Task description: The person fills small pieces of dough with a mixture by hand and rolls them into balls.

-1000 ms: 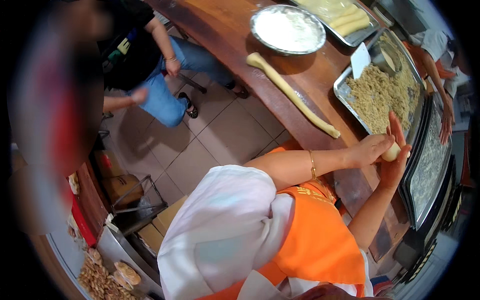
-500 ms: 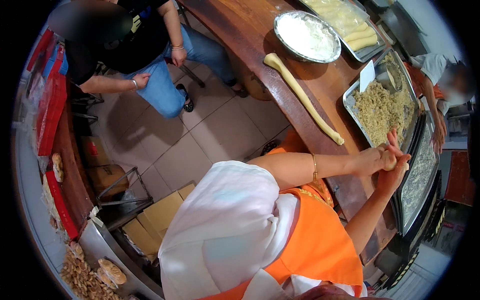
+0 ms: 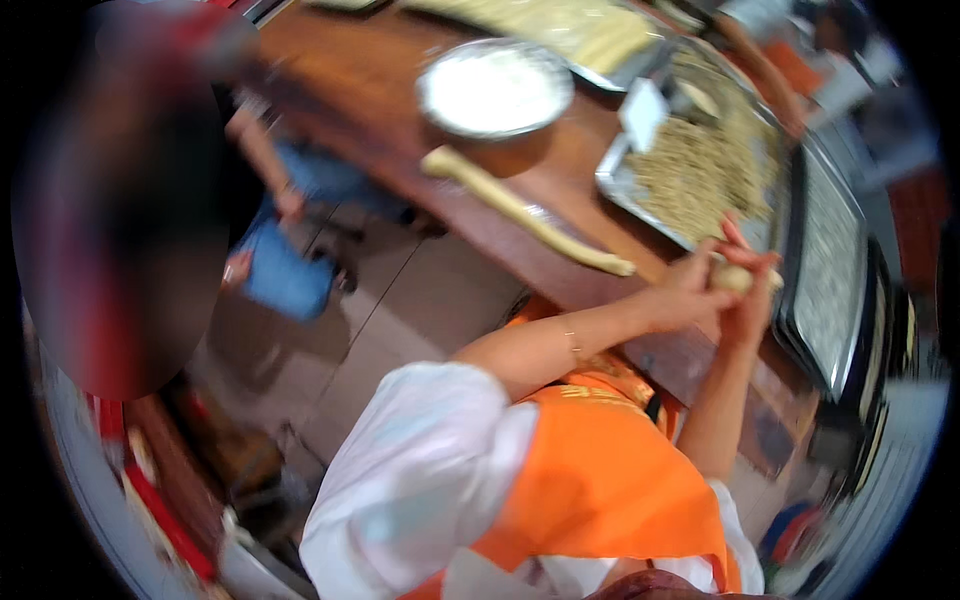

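Between my two hands sits a small round pale ball of dough (image 3: pixel 733 279). My left hand (image 3: pixel 692 284) closes on it from the left, and my right hand (image 3: pixel 748 305) cups it from the right, fingers reaching toward the tray. Both hands are over the table's near edge, beside a metal tray (image 3: pixel 617 190) heaped with crumbly tan filling (image 3: pixel 700 165). A long dough rope (image 3: pixel 530 215) lies along the wooden table (image 3: pixel 390 75) to the left of my hands. Motion blur softens the fingers.
A metal bowl of white flour (image 3: pixel 495 88) stands beyond the rope. Behind it is a tray of dough rolls (image 3: pixel 600 38). A white scraper (image 3: pixel 643 114) rests in the filling. Stacked dark trays (image 3: pixel 825 270) are on the right. Other people are at the left and far right.
The view has turned, so the table and trays appear farther left. The dough ball now shows between my hands, where my fingers hid most of it before. Someone at the left looms closer, blurred.
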### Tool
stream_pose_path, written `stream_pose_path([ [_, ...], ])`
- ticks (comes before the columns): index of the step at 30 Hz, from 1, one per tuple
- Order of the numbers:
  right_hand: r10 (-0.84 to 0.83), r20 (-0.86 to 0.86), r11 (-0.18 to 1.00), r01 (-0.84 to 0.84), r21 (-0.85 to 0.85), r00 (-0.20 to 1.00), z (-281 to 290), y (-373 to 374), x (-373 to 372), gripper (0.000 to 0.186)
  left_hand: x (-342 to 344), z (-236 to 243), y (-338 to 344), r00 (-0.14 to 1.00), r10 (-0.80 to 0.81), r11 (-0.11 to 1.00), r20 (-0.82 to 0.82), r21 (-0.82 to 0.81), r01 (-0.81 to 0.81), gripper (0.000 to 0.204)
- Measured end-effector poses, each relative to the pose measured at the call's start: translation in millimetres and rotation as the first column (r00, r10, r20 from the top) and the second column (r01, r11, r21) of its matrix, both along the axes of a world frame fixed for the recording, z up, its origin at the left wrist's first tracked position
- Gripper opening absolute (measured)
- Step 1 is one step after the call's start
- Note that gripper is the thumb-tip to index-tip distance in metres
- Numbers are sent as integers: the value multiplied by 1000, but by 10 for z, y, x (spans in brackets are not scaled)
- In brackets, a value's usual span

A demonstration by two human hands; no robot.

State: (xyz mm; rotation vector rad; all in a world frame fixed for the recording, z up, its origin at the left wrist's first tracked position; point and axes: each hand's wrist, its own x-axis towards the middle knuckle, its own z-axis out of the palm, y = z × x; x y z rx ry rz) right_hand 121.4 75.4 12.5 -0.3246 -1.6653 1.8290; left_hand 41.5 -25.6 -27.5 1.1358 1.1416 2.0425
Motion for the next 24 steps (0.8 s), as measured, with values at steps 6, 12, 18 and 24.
stream_pose_path([
  [6,34,148,989,-55,137,988,50,-164,-261,77,-318,76,-142,886,-337,909,319,-133,394,55],
  [12,-431,339,690,64,721,836,164,8,-97,39,-159,296,14,659,-132,964,740,-60,260,38],
  [18,-214,539,921,-15,388,815,298,126,-9,20,-252,45,0,662,-224,941,716,-18,338,27],
  [24,-1,556,966,-144,216,831,387,224,3,15,-374,-127,-34,496,-249,921,832,45,386,35],
])
